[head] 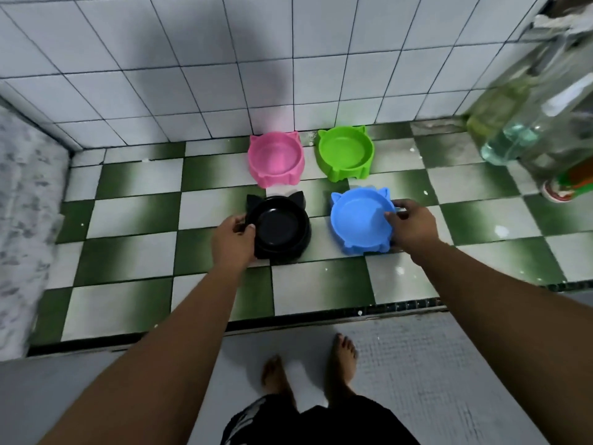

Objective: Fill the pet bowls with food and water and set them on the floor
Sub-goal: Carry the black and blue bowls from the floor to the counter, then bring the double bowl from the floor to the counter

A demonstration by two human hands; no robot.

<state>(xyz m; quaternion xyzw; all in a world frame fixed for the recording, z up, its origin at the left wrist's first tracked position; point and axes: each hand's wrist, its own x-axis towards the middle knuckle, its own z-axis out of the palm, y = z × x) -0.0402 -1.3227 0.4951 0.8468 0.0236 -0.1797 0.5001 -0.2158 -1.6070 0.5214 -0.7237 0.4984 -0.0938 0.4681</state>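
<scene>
Clamped in the left hand (232, 240) is the left rim of the black bowl (277, 228); the blue bowl (361, 221) is gripped at its right rim by the right hand (412, 229). Both bowls are set on the checkered floor (138, 213), in front of the pink bowl (276, 159) and green bowl (345, 154).

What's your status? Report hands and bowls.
Left hand grips black bowl; right hand grips blue bowl. All four bowls look empty. Nothing in the way.
</scene>
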